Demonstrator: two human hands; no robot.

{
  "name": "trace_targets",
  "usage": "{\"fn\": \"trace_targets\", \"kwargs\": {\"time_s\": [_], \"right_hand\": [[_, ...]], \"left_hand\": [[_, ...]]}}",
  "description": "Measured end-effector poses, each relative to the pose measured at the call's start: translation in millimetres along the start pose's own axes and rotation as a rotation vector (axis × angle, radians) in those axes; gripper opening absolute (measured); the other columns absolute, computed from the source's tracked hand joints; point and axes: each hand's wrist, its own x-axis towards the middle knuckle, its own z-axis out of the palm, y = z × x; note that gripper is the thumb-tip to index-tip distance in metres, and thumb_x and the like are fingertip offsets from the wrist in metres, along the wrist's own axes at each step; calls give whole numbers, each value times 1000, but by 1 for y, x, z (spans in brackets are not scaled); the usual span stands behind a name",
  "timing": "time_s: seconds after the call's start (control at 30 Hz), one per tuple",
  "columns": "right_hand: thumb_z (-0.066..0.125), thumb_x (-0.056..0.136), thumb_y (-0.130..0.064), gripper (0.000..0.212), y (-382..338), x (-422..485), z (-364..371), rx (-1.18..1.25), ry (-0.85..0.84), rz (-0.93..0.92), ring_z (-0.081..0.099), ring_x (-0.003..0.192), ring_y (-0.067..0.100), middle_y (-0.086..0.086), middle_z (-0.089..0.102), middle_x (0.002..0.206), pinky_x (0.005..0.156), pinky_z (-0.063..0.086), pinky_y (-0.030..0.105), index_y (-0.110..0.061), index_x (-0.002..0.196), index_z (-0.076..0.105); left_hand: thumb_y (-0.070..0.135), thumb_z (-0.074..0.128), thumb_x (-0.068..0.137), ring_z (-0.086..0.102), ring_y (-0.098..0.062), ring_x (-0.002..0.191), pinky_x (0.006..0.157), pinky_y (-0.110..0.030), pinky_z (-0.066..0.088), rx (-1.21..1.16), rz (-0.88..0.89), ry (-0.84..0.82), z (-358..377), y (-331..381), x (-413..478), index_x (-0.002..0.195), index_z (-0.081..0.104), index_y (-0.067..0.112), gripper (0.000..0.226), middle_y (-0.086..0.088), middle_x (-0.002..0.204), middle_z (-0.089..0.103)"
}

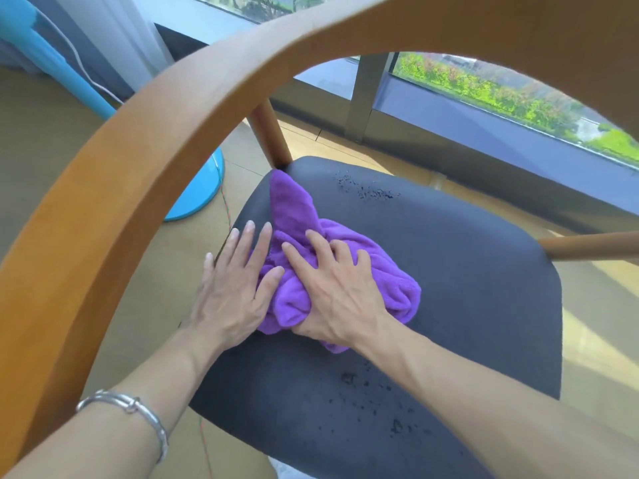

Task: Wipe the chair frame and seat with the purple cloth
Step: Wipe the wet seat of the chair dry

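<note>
A purple cloth (294, 216) lies bunched on the left part of the dark grey chair seat (466, 271). My right hand (332, 288) presses flat on top of the cloth, fingers spread over its folds. My left hand (231, 288) lies flat beside it with fingers apart, its thumb side touching the cloth's left edge and its fingertips on the seat. The curved wooden chair frame (145, 140) arches over both arms. Dark wet specks (366, 191) dot the seat at the far side and near me.
A blue fan base (197, 195) and pole stand on the floor to the left, with thin cables trailing beside the seat. A glass window wall with a metal post (366, 98) runs along the far side. A wooden rail (587, 245) juts out at right.
</note>
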Motion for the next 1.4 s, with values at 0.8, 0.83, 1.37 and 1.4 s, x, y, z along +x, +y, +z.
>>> {"fn": "trace_targets", "kwargs": {"time_s": [0.8,0.83,1.37,1.4], "right_hand": [[52,85,-56,59,-4,96,-9,172,-45,259,31,129,31,2,37,139,100,29,55,-37,138,35],[51,85,-56,59,-4,97,-8,170,-48,264,28,131,31,2,36,141,101,27,55,-37,138,35],[48,86,-46,35,142,54,-32,183,64,738,49,110,36,10,52,119,88,39,48,-27,114,55],[47,86,-47,34,146,49,-32,186,69,765,49,110,36,10,52,120,89,39,48,-27,113,55]], "left_hand": [[70,20,84,-19,-25,143,108,-63,18,166,-45,-234,5,4,13,145,-23,22,89,10,154,-25],[71,22,84,-20,-27,142,107,-64,19,178,-48,-250,4,5,16,146,-22,23,90,11,153,-26],[44,36,97,-21,-35,141,116,-47,10,307,-3,-473,-12,-2,34,145,-24,21,80,5,148,-37],[44,41,96,-19,-34,141,116,-43,10,314,-1,-488,-16,-1,34,145,-24,21,84,4,149,-35]]}}
